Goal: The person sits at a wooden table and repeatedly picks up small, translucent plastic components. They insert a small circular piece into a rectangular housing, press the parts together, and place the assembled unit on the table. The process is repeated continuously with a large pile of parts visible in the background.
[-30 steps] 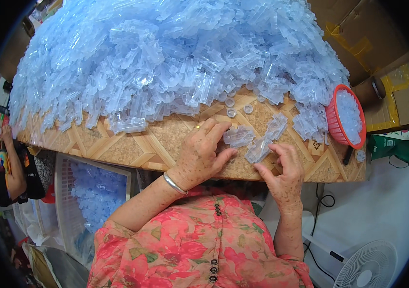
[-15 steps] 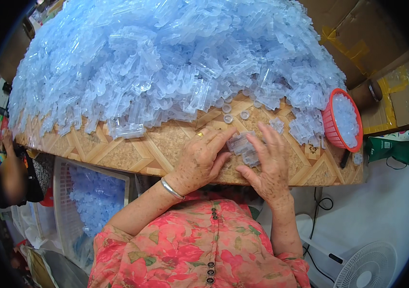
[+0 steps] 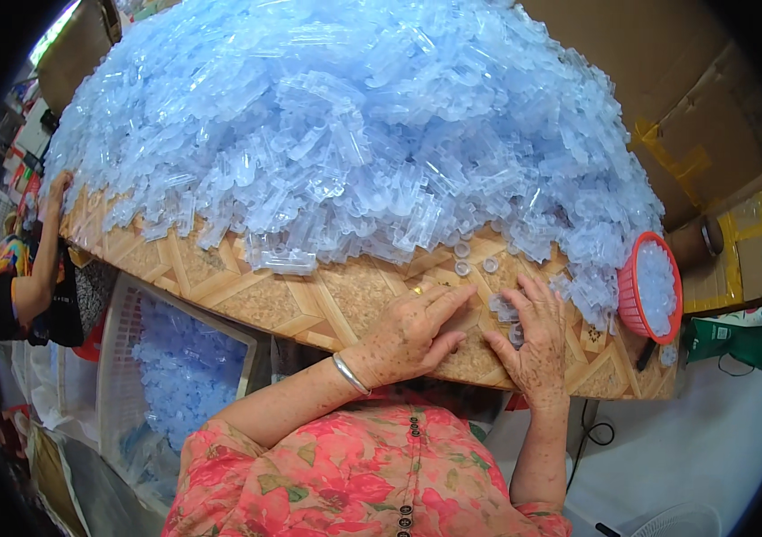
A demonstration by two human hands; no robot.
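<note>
Clear plastic pieces (image 3: pixel 502 310) lie under my right hand (image 3: pixel 537 345), near the table's (image 3: pixel 264 304) front edge.
I judge this as handling loose pieces; gripping any calls for closing my fingers. My right fingers spread over them; my left hand (image 3: pixel 408 336) is unclosed, holding nothing visible. Small round caps (image 3: pixel 490 265) sit just beyond, then the blue-white pile (image 3: pixel 327 134); 1 red basket (image 3: pixel 628 300) bounds my right. Room runs leftward between pile and edge.

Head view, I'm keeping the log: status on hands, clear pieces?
Left hand open, nothing visibly held. Right hand spread over clear plastic pieces, partly hiding them. Small round discs just beyond.
</note>
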